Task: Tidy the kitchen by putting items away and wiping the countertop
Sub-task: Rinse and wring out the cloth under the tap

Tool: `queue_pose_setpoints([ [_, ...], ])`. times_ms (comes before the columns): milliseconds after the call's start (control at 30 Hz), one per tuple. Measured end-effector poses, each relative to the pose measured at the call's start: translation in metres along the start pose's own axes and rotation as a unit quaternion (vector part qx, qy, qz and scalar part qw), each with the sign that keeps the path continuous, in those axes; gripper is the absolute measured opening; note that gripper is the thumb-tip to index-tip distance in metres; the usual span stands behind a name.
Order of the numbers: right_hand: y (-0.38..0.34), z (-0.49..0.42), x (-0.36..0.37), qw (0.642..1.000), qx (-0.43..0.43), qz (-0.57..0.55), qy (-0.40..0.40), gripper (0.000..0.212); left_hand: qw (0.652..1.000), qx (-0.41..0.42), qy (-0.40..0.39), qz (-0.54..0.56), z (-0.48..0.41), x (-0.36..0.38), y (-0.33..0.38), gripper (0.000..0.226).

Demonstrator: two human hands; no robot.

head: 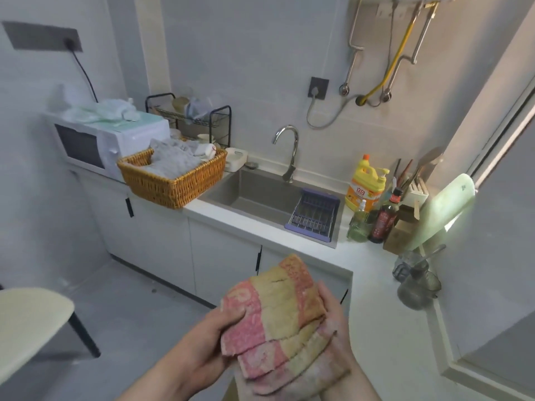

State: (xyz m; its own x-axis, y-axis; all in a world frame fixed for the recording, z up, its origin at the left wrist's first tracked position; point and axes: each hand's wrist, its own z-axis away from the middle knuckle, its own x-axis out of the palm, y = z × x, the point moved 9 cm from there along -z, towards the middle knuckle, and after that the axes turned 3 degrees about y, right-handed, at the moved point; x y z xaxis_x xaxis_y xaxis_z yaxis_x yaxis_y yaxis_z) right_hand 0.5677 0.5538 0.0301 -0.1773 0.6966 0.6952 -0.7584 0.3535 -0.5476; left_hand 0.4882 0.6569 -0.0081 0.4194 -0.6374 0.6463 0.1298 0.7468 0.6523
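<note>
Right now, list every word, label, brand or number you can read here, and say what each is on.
"立白": orange label on the yellow detergent bottle.
Dark bottle: red label, too small to read.
Pale green board: small dark mark near its top, blurred.
Towel: pattern only, no readable letters.
Nothing else can be read.

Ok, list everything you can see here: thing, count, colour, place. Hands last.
countertop: one, white, along wall
sink: one, grey, in countertop
faucet: one, chrome, behind sink
drain rack: one, purple, sink's right end
basket: one, tan wicker, left of sink, grey cloths inside
microwave: one, white, left of basket
dish rack: one, black, behind basket
detergent bottle: one, yellow, right of sink
cloth: one, pink and yellow, folded, foreground
left hand: one, grips cloth's left side
right hand: one, grips cloth's right side
</note>
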Motion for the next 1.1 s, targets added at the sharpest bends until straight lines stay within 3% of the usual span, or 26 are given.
queue_pose_setpoints([
  [100,0.021,-0.014,0.031,0.999,0.013,0.051,-0.005,0.045,0.995,0.064,0.08,-0.012,-0.005,-0.04,0.045,0.058],
  [167,0.026,-0.03,0.042,0.993,-0.023,0.117,-0.001,0.037,0.99,0.092,0.102,-0.035,-0.005,-0.059,0.073,0.057],
  [267,0.03,-0.052,0.07,0.972,-0.09,0.218,0.002,0.029,0.983,0.129,0.116,-0.06,-0.006,-0.083,0.113,0.054],
  [400,0.046,-0.086,0.114,0.962,-0.125,0.244,0.009,0.033,0.98,0.151,0.103,-0.077,-0.015,-0.116,0.169,0.048],
  [533,0.071,-0.128,0.158,0.972,-0.114,0.203,0.014,0.038,0.982,0.143,0.086,-0.09,-0.027,-0.157,0.225,0.079],
  [767,0.113,-0.193,0.222,0.979,-0.107,0.169,0.036,0.041,0.981,0.139,0.095,-0.098,-0.049,-0.229,0.297,0.033],
  [833,0.12,-0.203,0.236,0.982,-0.101,0.16,0.027,0.041,0.983,0.139,0.086,-0.082,-0.054,-0.241,0.31,0.041],
  [933,0.121,-0.215,0.25,0.983,-0.1,0.154,0.014,0.039,0.988,0.123,0.07,-0.06,-0.066,-0.251,0.321,0.088],
  [967,0.12,-0.221,0.252,0.983,-0.1,0.151,0.014,0.039,0.989,0.116,0.07,-0.057,-0.072,-0.254,0.323,0.088],
  [1067,0.113,-0.238,0.255,0.984,-0.1,0.147,0.021,0.035,0.991,0.107,0.071,-0.046,-0.087,-0.254,0.332,0.046],
  [1100,0.11,-0.244,0.256,0.984,-0.103,0.146,0.023,0.032,0.991,0.105,0.071,-0.049,-0.093,-0.255,0.335,0.041],
])
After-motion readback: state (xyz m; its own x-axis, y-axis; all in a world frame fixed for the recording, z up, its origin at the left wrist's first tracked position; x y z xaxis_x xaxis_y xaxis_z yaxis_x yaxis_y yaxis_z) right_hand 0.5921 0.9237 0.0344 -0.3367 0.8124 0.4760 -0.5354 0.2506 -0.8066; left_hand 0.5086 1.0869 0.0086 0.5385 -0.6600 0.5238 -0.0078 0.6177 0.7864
